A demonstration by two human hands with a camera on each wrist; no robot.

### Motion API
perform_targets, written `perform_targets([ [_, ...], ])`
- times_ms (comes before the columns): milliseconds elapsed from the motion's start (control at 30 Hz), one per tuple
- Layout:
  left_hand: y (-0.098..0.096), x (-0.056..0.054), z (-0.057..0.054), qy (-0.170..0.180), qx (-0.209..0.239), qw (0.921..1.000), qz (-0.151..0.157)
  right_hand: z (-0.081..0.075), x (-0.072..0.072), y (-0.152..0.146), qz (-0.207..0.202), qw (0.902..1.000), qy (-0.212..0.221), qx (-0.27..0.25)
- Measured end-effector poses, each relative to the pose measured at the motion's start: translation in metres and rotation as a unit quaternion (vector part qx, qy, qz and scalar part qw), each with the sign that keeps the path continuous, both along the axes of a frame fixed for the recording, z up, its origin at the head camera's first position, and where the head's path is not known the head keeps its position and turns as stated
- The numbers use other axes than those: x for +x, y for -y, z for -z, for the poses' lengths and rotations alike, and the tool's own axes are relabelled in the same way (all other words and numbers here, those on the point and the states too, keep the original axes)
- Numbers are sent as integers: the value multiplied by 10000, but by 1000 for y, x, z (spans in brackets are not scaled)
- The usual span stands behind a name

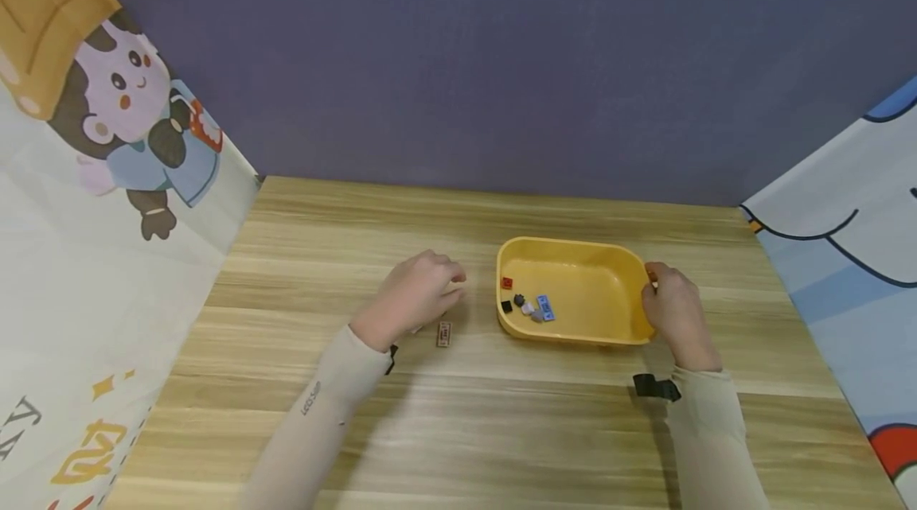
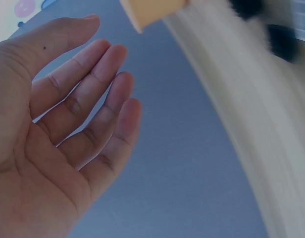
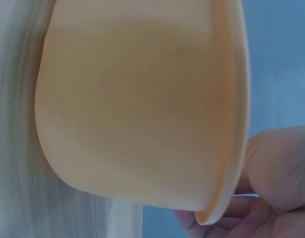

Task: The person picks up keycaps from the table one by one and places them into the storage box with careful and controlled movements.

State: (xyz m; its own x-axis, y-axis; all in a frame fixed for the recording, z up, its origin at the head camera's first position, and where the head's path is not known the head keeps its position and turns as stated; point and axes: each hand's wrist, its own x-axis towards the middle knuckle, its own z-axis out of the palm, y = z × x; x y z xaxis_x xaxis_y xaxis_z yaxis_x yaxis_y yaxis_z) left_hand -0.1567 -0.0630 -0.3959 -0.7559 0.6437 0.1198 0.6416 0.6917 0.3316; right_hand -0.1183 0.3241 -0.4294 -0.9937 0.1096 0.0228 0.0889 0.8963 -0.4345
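Note:
A yellow plastic basin (image 1: 598, 299) stands on the table, right of centre. My right hand (image 1: 673, 311) grips its right-hand rim; in the right wrist view the thumb and fingers (image 3: 231, 225) close around the rim's edge. Small pieces lie at the basin's left end: a blue printed piece (image 1: 546, 308), a red one (image 1: 507, 283), a black one (image 1: 506, 306) and some grey and white ones. My left hand (image 1: 419, 295) hovers left of the basin, its fingers loosely bent and its palm bare in the left wrist view. Beside it on the table lies a small brownish printed tile (image 1: 444, 334).
The wood-grain table (image 1: 458, 430) ends at a dark blue-grey wall (image 1: 487, 64) at the back. Printed cartoon panels border it at left (image 1: 115, 279) and right (image 1: 838, 255). Black straps hang at both wrists.

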Motion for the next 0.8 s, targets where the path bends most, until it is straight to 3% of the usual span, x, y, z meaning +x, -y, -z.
perform_targets([
  [200, 16, 1, 16, 88, 71, 9999, 56, -1, 0, 1, 42, 10000, 40, -2],
  [500, 29, -6, 46, 693, -322, 9971, -14, -1, 1, 1, 36, 10000, 25, -33],
  [800, 29, -10, 59, 985, -453, 9941, -73, 0, 0, 0, 25, 9999, 103, -16],
])
